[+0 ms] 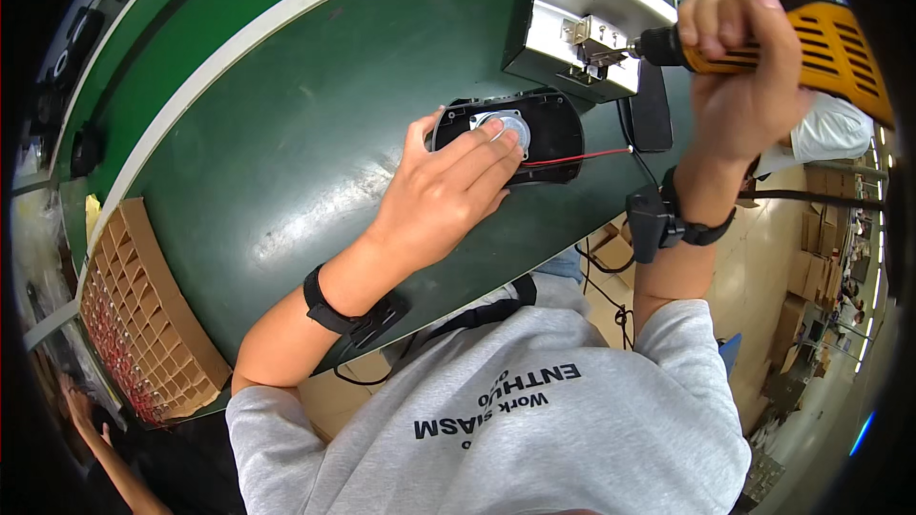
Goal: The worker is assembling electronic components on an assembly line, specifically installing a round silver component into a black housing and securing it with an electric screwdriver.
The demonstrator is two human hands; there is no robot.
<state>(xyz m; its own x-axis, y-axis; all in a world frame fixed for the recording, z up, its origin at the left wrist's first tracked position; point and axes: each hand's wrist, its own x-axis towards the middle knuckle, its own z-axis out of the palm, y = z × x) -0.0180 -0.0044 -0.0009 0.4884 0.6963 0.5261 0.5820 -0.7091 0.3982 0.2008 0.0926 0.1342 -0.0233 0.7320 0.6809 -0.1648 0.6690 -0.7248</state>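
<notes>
My right hand (744,48) grips a yellow and black electric screwdriver (835,52), held up at the right. The driver's tip is at the metal outlet on the front of a white and black screw feeder (547,31); whether it touches a screw there is too small to tell. On the green table lies a black plastic housing (561,129), open side up, with a round silver speaker (518,124) in it. My left hand (444,191) holds these two, its fingers across the speaker and its thumb by the housing's left rim. Red and black wires (582,155) run out to the right.
A cardboard divider box (157,315) with several small red-wired parts stands at the table's left edge. A flat black object (652,110) lies beside the feeder. A white curved rail (205,57) borders the table (315,143). Another person's arm (110,458) shows at lower left.
</notes>
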